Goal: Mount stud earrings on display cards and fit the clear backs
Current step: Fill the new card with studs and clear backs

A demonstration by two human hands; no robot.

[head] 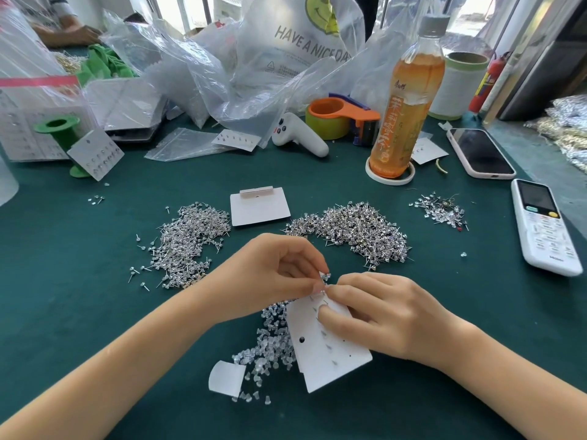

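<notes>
A person seated at a green table [79, 312] works a white display card [330, 350], back side up, at the near centre of the frame. The card's long axis runs from its top edge at the fingertips, away from the camera, down and to the right toward the person; thin earring posts stick up through its back in a line along that axis. The right hand [381, 315] grips the card's upper part, fingers curled over it. The left hand [282, 274] pinches something very small at the card's top edge, thumb and forefinger closed; what it holds is too small to tell. The two hands meet there, fingertips touching.

Under and left of the card lies a loose heap of clear backs [266, 347], with a small white card scrap [226, 379] beside it. Farther back sit two heaps of stud earrings, one left [187, 242] and one right [359, 231], with a blank card [259, 206] between them and a small scatter of studs [441, 209] further right.

At the far edge, a bottle of amber drink [409, 100], about three-quarters full, stands in a white ring coaster. Crumpled clear plastic bags [203, 68] pile behind an orange tape dispenser [340, 117]. A zip bag [35, 119] at the left holds filled cards. A phone [479, 152] and a white remote [544, 227] lie at the right.
</notes>
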